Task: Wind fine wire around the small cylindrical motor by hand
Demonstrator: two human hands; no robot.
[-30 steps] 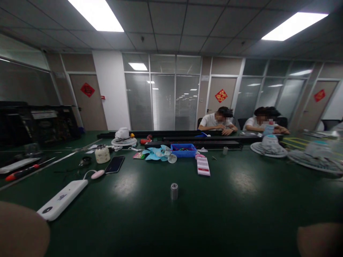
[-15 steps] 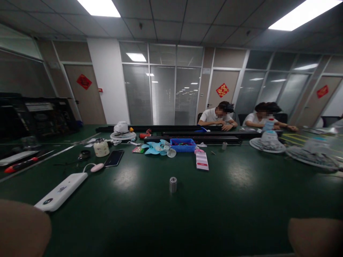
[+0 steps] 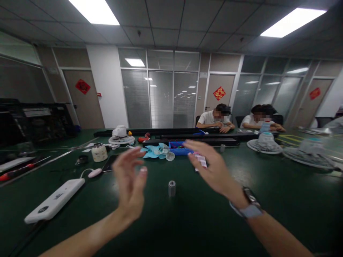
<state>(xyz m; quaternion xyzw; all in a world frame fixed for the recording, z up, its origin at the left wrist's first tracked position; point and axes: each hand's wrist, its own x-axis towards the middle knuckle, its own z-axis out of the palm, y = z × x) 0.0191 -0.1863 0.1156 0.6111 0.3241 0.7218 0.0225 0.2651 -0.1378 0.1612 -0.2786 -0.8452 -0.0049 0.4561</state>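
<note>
The small silver metal cylinder (image 3: 172, 188) stands upright on the dark green tabletop (image 3: 268, 200), alone in a bare patch, between the 2 raised hands and a little beyond them. The left hand (image 3: 130, 185) hovers above the surface with its palm turned inward, fingers spread and loosely curled, clamped on nothing. The right hand (image 3: 211, 169), a grey-strapped wristwatch (image 3: 248, 207) on its wrist, is likewise spread and empty, palm facing left. Neither touches the cylinder.

To take the cylinder cleanly, I judge a pinch from above across its round sides would serve best, since it looks narrow and tall enough to topple if nudged sideways. The white slab-shaped power bank (image 3: 53, 200) lies well apart to the left, and the light blue plastic fan blade (image 3: 157, 151) and blue plastic bin (image 3: 179, 147) sit farther back, so nothing crowds the approach.
</note>
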